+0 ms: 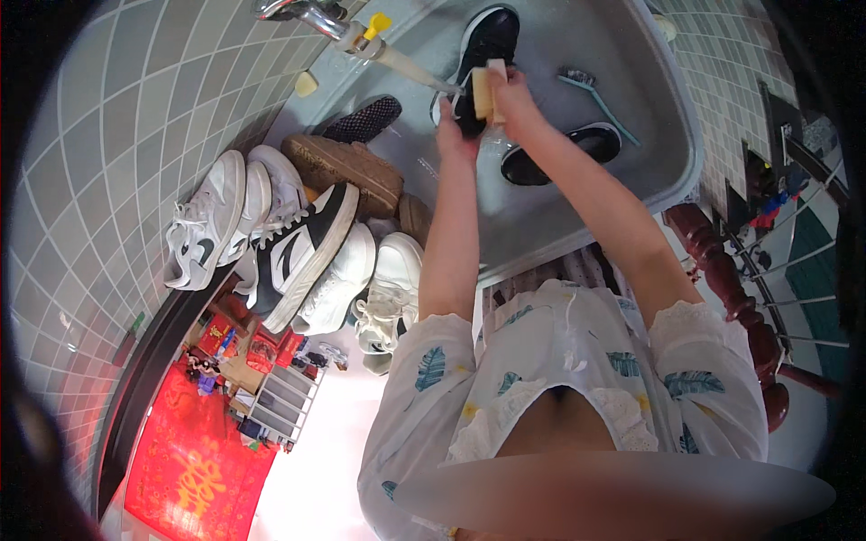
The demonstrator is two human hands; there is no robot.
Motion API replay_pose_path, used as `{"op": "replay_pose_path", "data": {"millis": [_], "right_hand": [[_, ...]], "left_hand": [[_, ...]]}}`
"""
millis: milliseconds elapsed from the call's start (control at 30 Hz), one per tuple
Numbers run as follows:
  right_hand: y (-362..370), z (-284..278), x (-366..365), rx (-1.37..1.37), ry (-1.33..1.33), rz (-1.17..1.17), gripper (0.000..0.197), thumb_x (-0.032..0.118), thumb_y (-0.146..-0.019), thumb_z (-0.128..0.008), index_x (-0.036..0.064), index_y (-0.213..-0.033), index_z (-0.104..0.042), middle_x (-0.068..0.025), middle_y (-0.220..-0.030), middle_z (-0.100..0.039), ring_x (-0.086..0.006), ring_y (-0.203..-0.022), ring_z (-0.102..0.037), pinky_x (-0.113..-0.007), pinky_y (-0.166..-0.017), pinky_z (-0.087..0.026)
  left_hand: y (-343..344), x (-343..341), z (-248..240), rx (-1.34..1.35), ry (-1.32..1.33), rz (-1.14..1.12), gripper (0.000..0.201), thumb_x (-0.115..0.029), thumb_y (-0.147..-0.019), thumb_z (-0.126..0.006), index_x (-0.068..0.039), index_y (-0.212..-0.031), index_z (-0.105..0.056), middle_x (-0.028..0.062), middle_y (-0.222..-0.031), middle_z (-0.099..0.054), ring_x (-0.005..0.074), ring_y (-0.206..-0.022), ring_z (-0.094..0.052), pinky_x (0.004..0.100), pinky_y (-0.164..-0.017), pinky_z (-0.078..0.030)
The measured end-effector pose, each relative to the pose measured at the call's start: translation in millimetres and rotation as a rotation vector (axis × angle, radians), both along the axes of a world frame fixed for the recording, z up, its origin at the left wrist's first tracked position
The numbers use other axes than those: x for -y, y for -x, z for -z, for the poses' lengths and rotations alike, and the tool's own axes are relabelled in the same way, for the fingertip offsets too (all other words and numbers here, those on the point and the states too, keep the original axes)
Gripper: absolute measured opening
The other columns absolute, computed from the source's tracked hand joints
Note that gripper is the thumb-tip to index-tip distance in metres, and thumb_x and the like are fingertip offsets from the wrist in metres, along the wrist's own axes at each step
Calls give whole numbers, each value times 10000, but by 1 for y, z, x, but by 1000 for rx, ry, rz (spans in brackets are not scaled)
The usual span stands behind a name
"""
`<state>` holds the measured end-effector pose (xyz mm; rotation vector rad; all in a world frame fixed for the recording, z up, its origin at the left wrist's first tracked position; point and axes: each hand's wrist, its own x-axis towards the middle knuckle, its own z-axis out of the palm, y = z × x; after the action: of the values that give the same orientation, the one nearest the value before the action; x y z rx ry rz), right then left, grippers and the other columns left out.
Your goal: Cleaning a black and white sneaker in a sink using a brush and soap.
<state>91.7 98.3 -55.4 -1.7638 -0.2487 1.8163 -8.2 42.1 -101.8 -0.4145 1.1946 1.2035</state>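
A pale yellow rectangular block [483, 96], grasped by the right hand [516, 101], hides part of the black, white-soled shoe [490, 45] in the grey plastic basin [541, 227]; the left hand [456, 139] grips its near end, fingers partly hidden.

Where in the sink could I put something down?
Bare sink shows beyond the brush, right of the held black shoe, and between the loose shoe and near rim. The left edge is crowded: piled shoes and a dark dotted piece.
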Motion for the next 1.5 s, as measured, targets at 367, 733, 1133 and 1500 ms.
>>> {"op": "replay_pose_path", "data": {"millis": [367, 733, 1133, 1500], "right_hand": [[18, -26, 8, -6, 57, -40, 541, 310, -868, -577, 16, -1265, -355, -166, -1145, -540, -283, -1017, -561, -377, -848, -462], [9, -24, 45, 815, -676, -1208, 491, 289, -832, -587, 66, -1216, -377, -246, -1018, -535, -367, -818, -632, -418, -613, -541], [-4, -43, 56, 927, -949, -1318, 471, 216, -810, -595, 170, -1239, -406, -203, -1020, -515, -339, -762, -642, -399, -530, -539], [-60, -23, 39, 647, -513, -912, 588, 369, -881, -543, 213, -1389, -293, -223, -1166, -519, -421, -1013, -564, -462, -831, -472]], "left_hand": [[21, 9, 17, -57, 32, 7, 507, -456, -945, -420, -31, -1217, -473, 148, -1152, -571, 299, -1010, -588, 441, -882, -482], [39, 5, 39, -44, -11, -148, 506, -326, -912, -559, 36, -1222, -389, 176, -1128, -552, 326, -897, -623, 521, -796, -525], [39, 11, 13, 147, 108, 16, 595, -494, -962, -180, -75, -1321, -402, 180, -1282, -494, 346, -1184, -483, 542, -995, -379], [55, 30, -6, -380, 491, 402, 486, -418, -947, -377, -36, -1227, -488, 183, -1226, -504, 289, -1109, -534, 497, -856, -452]]}}
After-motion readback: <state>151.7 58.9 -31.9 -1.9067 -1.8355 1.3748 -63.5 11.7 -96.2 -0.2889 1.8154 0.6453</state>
